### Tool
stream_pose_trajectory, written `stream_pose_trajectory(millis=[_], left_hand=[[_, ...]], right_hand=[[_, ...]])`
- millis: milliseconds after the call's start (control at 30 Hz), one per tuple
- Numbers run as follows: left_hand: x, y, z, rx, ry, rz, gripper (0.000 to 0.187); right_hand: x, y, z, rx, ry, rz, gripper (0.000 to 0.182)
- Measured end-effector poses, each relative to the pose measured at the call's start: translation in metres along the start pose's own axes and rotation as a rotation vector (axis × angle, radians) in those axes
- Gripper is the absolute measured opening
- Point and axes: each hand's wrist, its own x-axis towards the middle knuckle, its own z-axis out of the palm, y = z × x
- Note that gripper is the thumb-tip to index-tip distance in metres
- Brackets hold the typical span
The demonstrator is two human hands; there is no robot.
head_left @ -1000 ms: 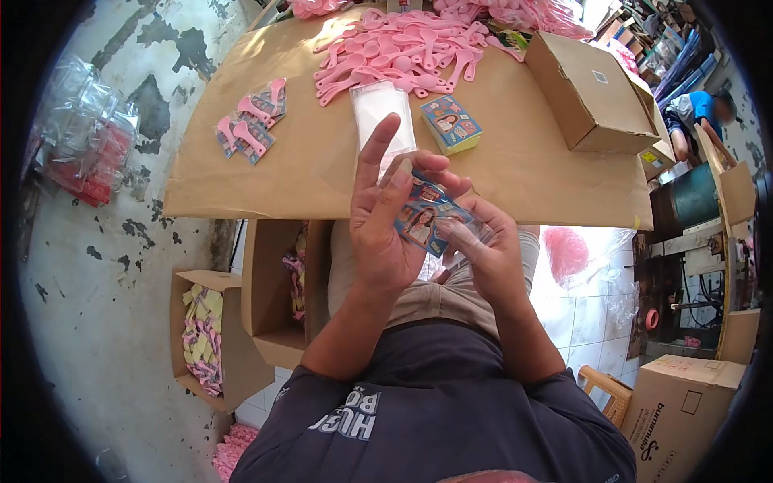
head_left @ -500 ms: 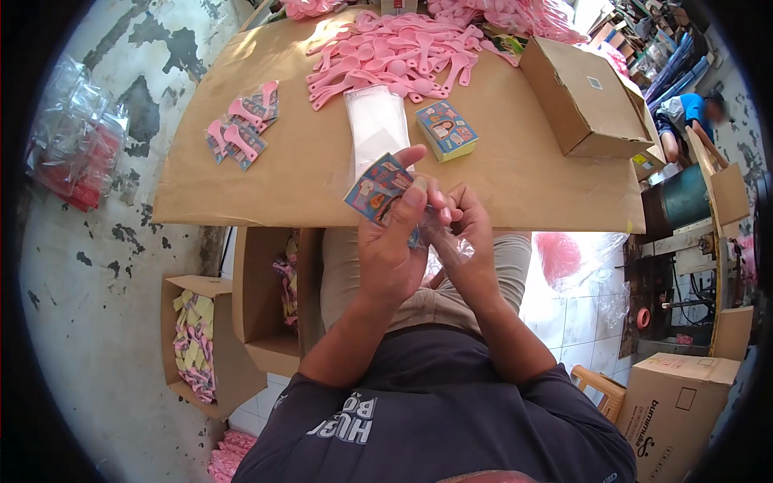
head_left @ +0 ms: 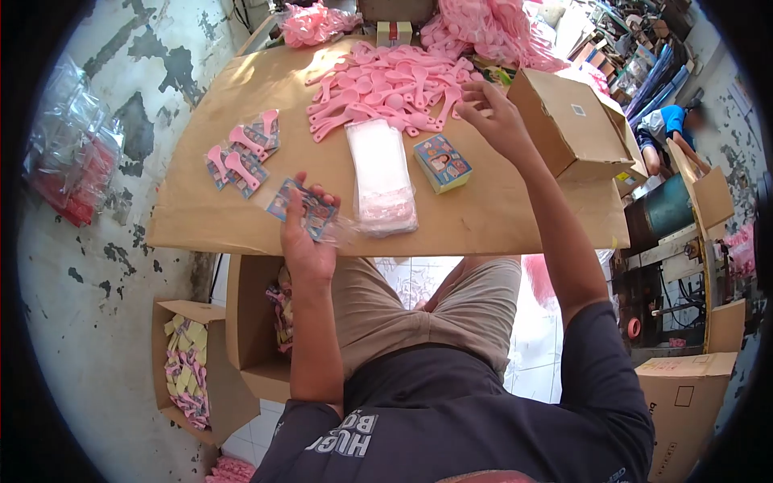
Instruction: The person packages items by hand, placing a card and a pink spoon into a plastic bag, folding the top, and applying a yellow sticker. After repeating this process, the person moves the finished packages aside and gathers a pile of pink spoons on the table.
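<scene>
A printed card in a clear plastic bag [head_left: 304, 211] is held in my left hand [head_left: 309, 241], over the table's near left part. My right hand [head_left: 491, 117] reaches over the right edge of a heap of pink plastic spoons [head_left: 378, 84], fingers spread, with nothing visible in it. Between my hands lies a stack of clear plastic bags [head_left: 382, 173]. To its right sits a block of printed cards [head_left: 443, 163]. Several bagged cards with pink spoons [head_left: 243, 161] lie at the table's left.
A cardboard box [head_left: 564, 121] stands at the table's right. Open boxes of packed goods [head_left: 187, 362] are below the left edge. Bags of pink items [head_left: 491, 32] lie at the back. Another person [head_left: 668, 129] is at the far right.
My hands have moved apart. The left went left with the bagged card, and the right let go and reached forward and right to the spoons. The bag stack is now uncovered.
</scene>
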Motion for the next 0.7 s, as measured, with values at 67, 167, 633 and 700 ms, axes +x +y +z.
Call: stream_pose_trajectory(millis=[67, 167, 633, 700], left_hand=[[0.001, -0.004, -0.004, 0.006, -0.002, -0.006, 0.042], [0.001, -0.005, -0.004, 0.027, 0.004, -0.023, 0.042], [0.001, 0.001, -0.005, 0.081, -0.007, -0.065, 0.042], [0.002, 0.0, -0.003, 0.1, -0.029, -0.055, 0.043]], right_hand=[[0.033, 0.027, 0.012, -0.076, -0.025, -0.027, 0.051], [0.069, 0.034, 0.027, -0.294, -0.198, -0.196, 0.069], [0.121, 0.088, 0.08, -0.543, -0.147, -0.089, 0.062], [0.107, 0.098, 0.07, -0.524, -0.043, -0.139, 0.062]])
